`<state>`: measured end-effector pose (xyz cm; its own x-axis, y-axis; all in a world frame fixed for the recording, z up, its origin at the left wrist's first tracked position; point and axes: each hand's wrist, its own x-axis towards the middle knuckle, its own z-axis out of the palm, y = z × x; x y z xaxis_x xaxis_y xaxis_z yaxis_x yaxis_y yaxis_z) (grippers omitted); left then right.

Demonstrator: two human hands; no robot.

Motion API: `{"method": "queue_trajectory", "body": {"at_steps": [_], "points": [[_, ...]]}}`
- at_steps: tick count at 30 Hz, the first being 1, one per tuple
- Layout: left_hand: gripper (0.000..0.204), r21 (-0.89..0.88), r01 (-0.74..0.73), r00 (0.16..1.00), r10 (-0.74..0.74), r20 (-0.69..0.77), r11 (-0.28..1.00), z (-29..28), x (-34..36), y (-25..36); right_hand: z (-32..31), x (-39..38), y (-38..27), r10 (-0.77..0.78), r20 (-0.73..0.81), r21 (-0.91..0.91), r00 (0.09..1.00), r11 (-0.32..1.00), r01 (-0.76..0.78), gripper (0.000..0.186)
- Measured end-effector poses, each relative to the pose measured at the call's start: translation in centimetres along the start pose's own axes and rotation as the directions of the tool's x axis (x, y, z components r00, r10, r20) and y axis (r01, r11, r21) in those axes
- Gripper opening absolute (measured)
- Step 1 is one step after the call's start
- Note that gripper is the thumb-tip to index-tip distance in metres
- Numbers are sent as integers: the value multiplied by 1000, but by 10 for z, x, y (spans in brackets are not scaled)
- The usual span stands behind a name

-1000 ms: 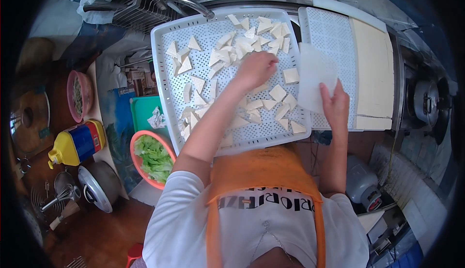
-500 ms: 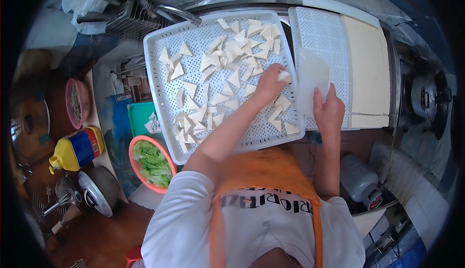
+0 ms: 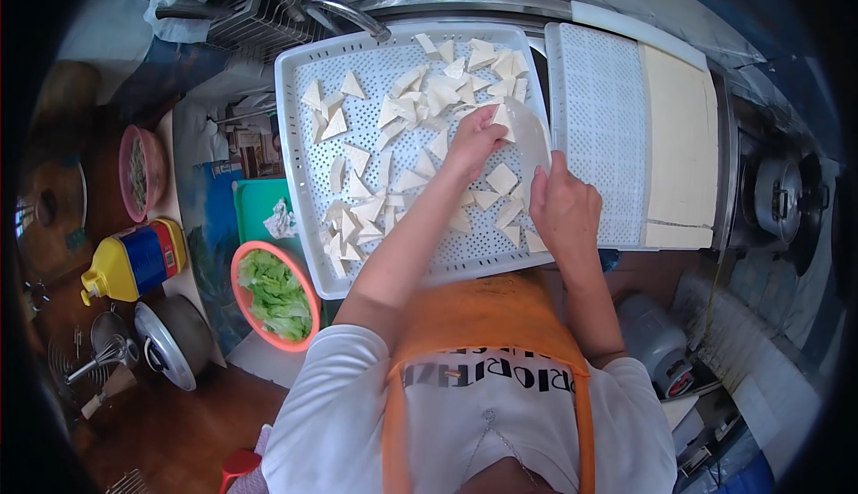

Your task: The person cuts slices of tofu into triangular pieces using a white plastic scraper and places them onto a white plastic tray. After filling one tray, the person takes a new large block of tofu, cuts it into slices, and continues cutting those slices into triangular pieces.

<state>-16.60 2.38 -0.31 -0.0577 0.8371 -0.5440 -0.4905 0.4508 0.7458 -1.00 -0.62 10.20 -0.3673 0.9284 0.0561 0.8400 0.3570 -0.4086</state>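
My left hand (image 3: pixel 478 143) is over the right part of a white perforated tray (image 3: pixel 299 150), pinching a white triangular tofu piece (image 3: pixel 503 121) between thumb and fingers. Just beside that piece is a broad, pale blade, apparently a cleaver (image 3: pixel 535 140), gripped in my right hand (image 3: pixel 567 201). Its handle is hidden in the fist. The blade stands nearly edge-on over the tray's right rim, close to the tofu. Many tofu triangles (image 3: pixel 440 94) lie scattered and partly heaped across the tray, most thickly toward its far right and near left.
Right of the tray lies another perforated tray (image 3: pixel 599 128) with a pale slab (image 3: pixel 681 146) on it. A lidded pot (image 3: pixel 779 199) stands farther right. At left are an orange bowl of lettuce (image 3: pixel 277 296), a green tray (image 3: pixel 259 204) and a yellow jug (image 3: pixel 134 260). A faucet (image 3: pixel 349 13) overhangs the far edge.
My left hand has moved left and away from me with the tofu piece. My right hand has swung the blade leftward, from the second tray to beside the tofu, turning it nearly edge-on.
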Motion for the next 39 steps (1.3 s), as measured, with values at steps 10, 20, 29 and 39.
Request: {"method": "queue_trajectory", "body": {"at_steps": [10, 20, 29, 39], "points": [[36, 58, 19, 1000, -20, 10, 998, 2, -1, 3, 5, 3, 2, -38, 50, -10, 998, 999, 38, 14], [32, 812, -378, 803, 594, 47, 446, 3, 5, -5, 33, 14, 48, -15, 103, 33, 995, 999, 12, 23], [11, 782, -587, 755, 205, 622, -212, -11, -14, -43, 22, 1, 75, 132, 18, 23, 991, 991, -133, 22], [33, 614, -45, 994, 94, -49, 788, -9, -20, -5, -1, -9, 31, 91, -81, 84, 993, 993, -84, 18]]}}
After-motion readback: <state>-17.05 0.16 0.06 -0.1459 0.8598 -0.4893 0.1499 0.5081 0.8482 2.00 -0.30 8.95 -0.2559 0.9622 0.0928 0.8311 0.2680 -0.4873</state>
